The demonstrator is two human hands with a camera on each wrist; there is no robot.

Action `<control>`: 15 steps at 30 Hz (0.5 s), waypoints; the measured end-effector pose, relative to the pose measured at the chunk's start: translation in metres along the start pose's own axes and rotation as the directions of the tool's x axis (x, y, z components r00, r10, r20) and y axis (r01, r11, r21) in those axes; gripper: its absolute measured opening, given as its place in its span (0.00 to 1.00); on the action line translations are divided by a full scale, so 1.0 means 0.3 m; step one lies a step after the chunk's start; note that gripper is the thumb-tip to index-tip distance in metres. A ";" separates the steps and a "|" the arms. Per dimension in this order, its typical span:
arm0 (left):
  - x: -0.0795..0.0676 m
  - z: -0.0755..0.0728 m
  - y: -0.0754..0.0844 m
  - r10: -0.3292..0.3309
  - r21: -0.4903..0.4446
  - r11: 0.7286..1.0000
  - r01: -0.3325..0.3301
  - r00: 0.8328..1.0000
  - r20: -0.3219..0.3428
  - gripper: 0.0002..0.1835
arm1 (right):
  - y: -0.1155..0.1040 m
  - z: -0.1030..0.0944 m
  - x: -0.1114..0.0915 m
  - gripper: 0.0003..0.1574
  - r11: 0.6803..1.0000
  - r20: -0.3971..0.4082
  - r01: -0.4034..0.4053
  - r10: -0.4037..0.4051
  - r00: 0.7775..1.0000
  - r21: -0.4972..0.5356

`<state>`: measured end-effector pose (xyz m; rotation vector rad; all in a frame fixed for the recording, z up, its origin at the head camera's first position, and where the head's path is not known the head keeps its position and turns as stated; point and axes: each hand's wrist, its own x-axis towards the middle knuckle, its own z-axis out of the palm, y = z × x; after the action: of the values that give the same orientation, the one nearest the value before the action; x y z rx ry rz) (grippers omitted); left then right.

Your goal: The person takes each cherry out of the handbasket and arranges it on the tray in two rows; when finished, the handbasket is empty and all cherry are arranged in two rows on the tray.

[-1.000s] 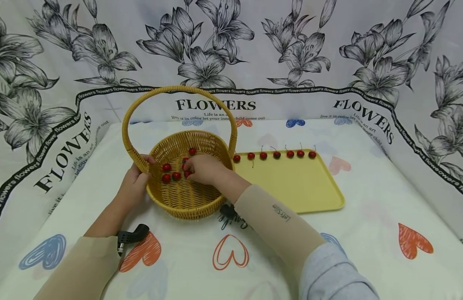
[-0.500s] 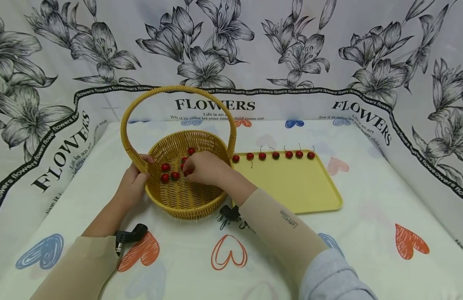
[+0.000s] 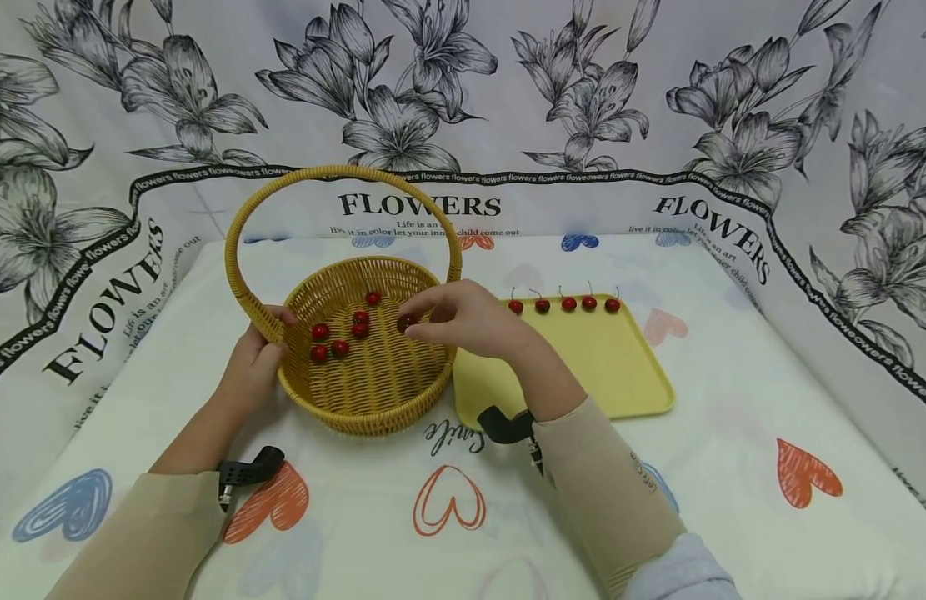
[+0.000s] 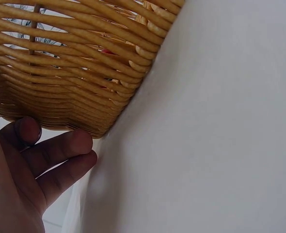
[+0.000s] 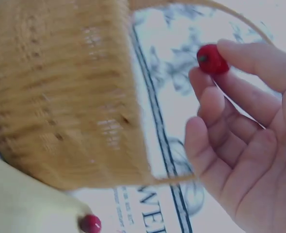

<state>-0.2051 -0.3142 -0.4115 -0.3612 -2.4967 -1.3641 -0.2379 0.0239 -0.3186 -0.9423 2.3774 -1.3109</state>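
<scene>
My left hand (image 3: 247,371) grips the yellow woven basket (image 3: 365,423) at its left side, by the foot of the tall handle. In the left wrist view, several fingers (image 4: 60,150) lie against the basket's outer wall. Between the thumb and a finger of my right hand (image 3: 470,317) is a red cherry (image 5: 212,59), held over the right part of the basket. Several cherries (image 3: 340,347) lie on the basket floor, mostly toward its left and back. The right hand hides part of the basket's right rim in the head view.
A yellow tray (image 3: 575,375) lies just right of the basket. Along its back edge stands a row of cherries (image 3: 568,303) with stems up, its left end behind my right hand. A heart-print cloth (image 3: 718,467) covers the table; a flower-print curtain (image 3: 508,100) hangs behind.
My right hand has lifted out of the basket's middle and moved right, a cherry now pinched in it. The left hand keeps its grip at the basket's side.
</scene>
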 end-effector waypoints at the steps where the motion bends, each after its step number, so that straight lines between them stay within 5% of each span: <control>1: 0.001 -0.001 -0.003 0.006 0.000 1.000 -0.006 1.000 -0.004 0.19 | 0.006 -0.016 -0.008 0.17 1.000 -0.002 -0.004 0.004 1.000 0.031; 6: 0.005 0.002 -0.016 0.016 -0.018 1.000 -0.016 1.000 0.000 0.20 | 0.041 -0.091 -0.042 0.17 0.996 -0.037 -0.030 0.034 0.999 0.080; 15: 0.004 0.002 -0.009 0.001 -0.011 1.000 -0.001 1.000 -0.003 0.20 | 0.120 -0.189 -0.076 0.17 0.979 -0.062 -0.200 0.202 0.977 0.045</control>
<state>-0.2071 -0.3151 -0.4135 -0.3620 -2.4870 -1.3770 -0.2646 0.0895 -0.3186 -0.6367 2.4139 -1.3229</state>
